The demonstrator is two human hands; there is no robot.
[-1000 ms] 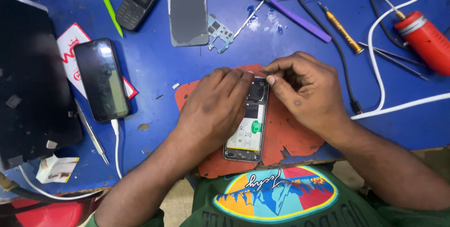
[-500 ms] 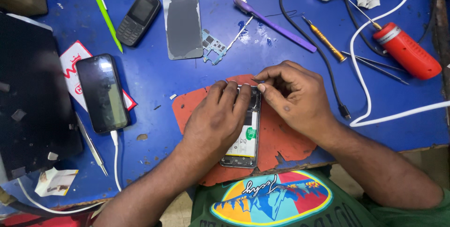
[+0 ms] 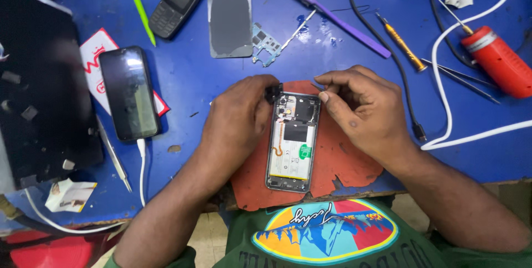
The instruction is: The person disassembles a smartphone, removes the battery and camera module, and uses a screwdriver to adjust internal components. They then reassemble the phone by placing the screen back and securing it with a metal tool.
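At centre: opened phone (image 3: 293,140) laid on red mat (image 3: 343,163).
Left hand (image 3: 238,116): small black part pinched at phone's 11 o'clock corner.
Right hand (image 3: 360,107): fingertips pinched together at 1 o'clock; contents unclear.
Risk: part could be dropped if grip slackens.

Single head-worn view, looking almost straight down from above the person's chest onto the blue worktop (image 3: 221,80). The near edge of the worktop runs along the lower part of the frame, with the person's shirt below it; both forearms enter from the bottom corners. The camera sits close, so the worktop fills nearly the whole frame.
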